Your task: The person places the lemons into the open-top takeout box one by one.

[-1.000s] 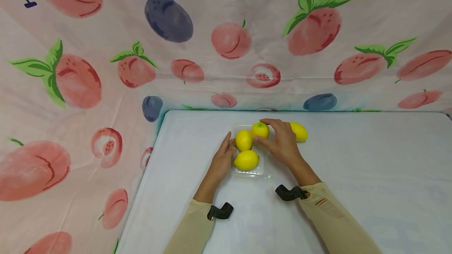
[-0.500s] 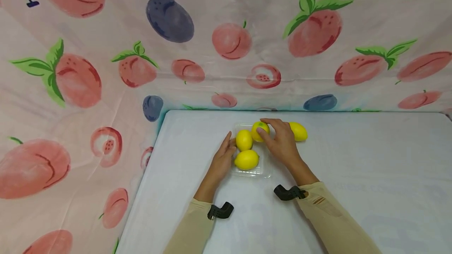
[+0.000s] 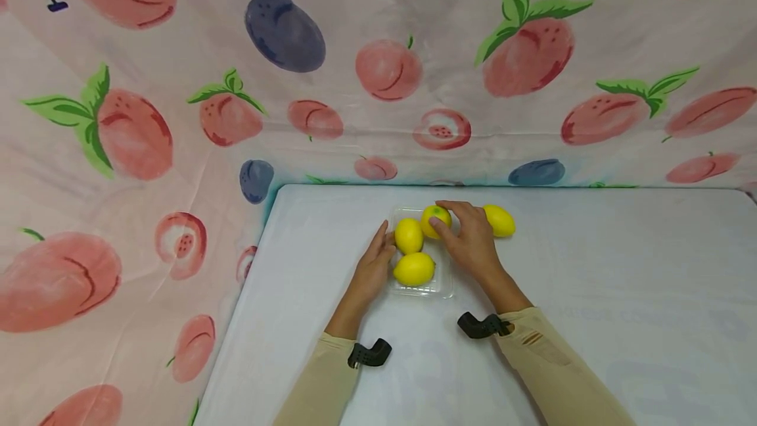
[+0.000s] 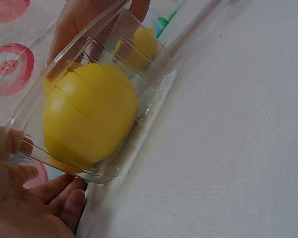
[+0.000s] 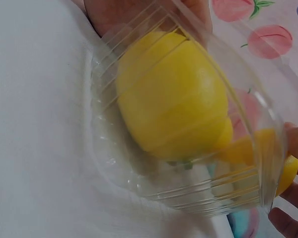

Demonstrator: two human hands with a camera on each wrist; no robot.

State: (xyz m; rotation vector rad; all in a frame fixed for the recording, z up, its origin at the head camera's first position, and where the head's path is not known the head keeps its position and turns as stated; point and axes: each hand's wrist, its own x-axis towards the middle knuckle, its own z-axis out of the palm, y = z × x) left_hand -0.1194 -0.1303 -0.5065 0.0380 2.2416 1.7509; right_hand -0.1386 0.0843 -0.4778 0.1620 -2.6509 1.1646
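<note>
A clear plastic container (image 3: 440, 284) sits on the white table with two yellow lemons inside: one lemon (image 3: 414, 269) in its near part, another lemon (image 3: 409, 236) at the left. My right hand (image 3: 478, 245) holds a third lemon (image 3: 436, 211) between thumb and fingers, at the container's far right corner. Along the left wall of the container lies my left hand (image 3: 371, 268), fingers extended and touching the side. In the left wrist view, a lemon (image 4: 89, 114) shows through the ribbed wall, with the left fingers (image 4: 64, 198) beside the corner.
One more lemon (image 3: 500, 221) lies on the table just right of my right hand, partly hidden by it. A fruit-print cloth (image 3: 384, 130) hangs behind the white table (image 3: 591, 281) and along its left side. Each wrist wears a black mount (image 3: 370, 353).
My right thumb has shifted up onto the front of the held lemon, and the hand has moved very slightly left. The left hand stays against the container.
</note>
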